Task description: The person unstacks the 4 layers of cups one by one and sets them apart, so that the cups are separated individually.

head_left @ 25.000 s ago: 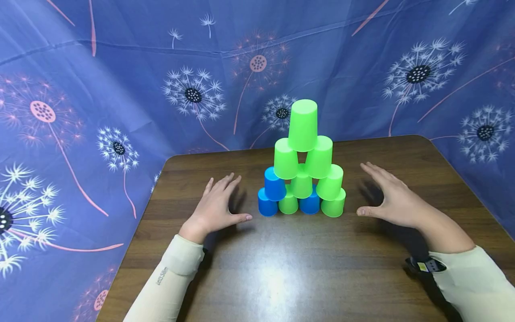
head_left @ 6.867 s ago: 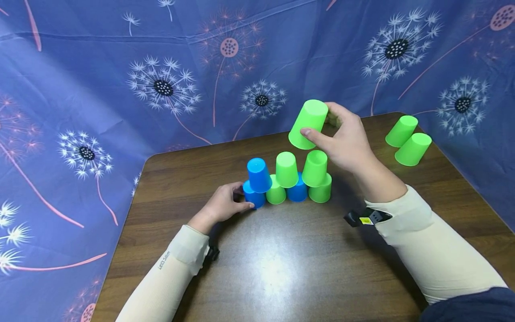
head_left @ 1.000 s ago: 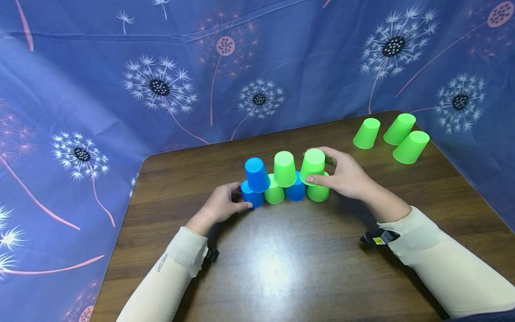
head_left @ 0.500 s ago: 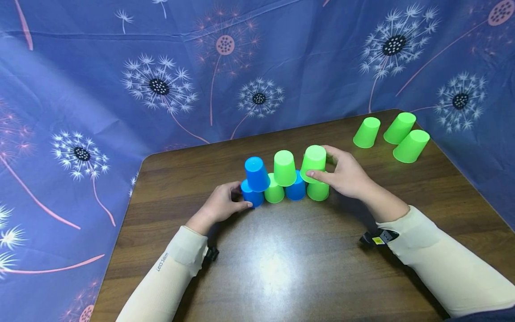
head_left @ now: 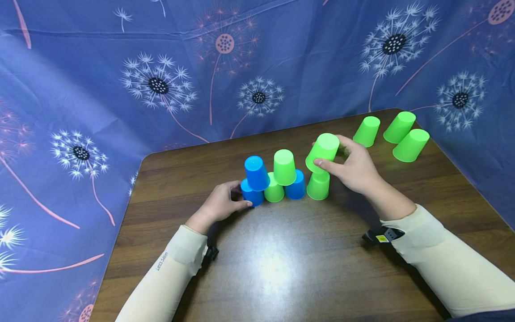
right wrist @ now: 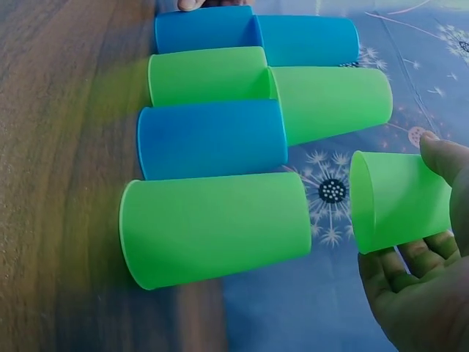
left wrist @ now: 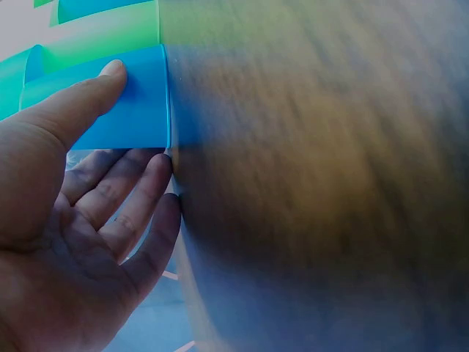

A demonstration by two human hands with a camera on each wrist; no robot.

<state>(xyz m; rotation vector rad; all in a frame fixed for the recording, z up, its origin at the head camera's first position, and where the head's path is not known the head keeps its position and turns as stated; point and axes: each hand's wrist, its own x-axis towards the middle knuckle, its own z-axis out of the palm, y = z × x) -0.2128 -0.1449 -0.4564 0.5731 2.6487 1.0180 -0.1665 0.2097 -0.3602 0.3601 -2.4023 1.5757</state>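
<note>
In the head view my right hand grips an upside-down green cup, thumb in front and fingers behind. The right wrist view shows a gap between this green cup and the lower green cup. My left hand holds the lower left blue cup between thumb and fingers. Above it sit an upper blue cup and an upper green cup. The bottom row continues with a green cup, a blue cup and the right-end green cup.
Three green cups, a nearer one, a far one and a left one, stand upside down at the back right of the wooden table. A blue dandelion-print cloth hangs behind the table's back edge.
Over the last second, my right hand has lifted the green cup from the second row, up and rightward. The former upper three cups now stand back right. The left hand stays in place.
</note>
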